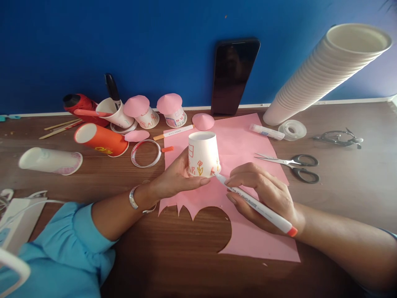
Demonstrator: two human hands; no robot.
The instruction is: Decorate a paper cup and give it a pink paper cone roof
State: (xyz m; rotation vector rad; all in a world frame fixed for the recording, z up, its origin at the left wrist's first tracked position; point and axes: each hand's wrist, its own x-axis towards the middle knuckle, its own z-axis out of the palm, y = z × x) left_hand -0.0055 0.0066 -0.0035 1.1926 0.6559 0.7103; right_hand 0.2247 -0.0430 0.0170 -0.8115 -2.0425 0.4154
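Note:
My left hand grips a white paper cup from its left side, thumb along the lower edge. Red and orange flowers and a red window are drawn on the cup. In my right hand is a white marker with a red end, its tip at the cup's lower right. Both hands are over a cut sheet of pink paper. Beyond the cup lies a pink paper cone. A red marker cap rests to its left, near an orange-capped marker.
Two decorated cups with pink cone roofs stand at the back. An orange cup lies left. A tall stack of paper cups leans at the right, near scissors, tape and eyeglasses. A phone leans on the wall.

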